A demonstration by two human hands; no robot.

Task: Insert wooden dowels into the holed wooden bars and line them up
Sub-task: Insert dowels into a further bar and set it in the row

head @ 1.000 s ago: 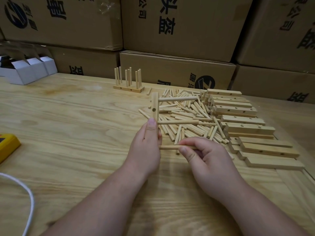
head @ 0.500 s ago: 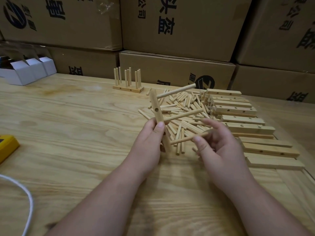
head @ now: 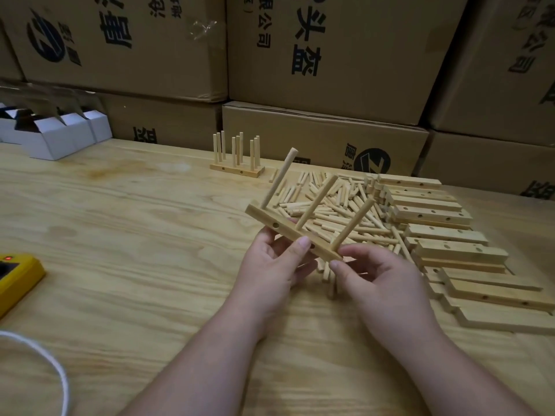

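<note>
Now tilted flatter, bar [head: 292, 234] gripped by both hands; boxes [head: 336, 46] read "头盔".

- We held a holed wooden bar [head: 288, 232] above the table [head: 120, 235] with our left hand [head: 270, 274] and right hand [head: 378, 283].
- Three dowels [head: 315, 202] stood in it, tilted.
- Loose dowels [head: 339, 217] lay behind.
</note>
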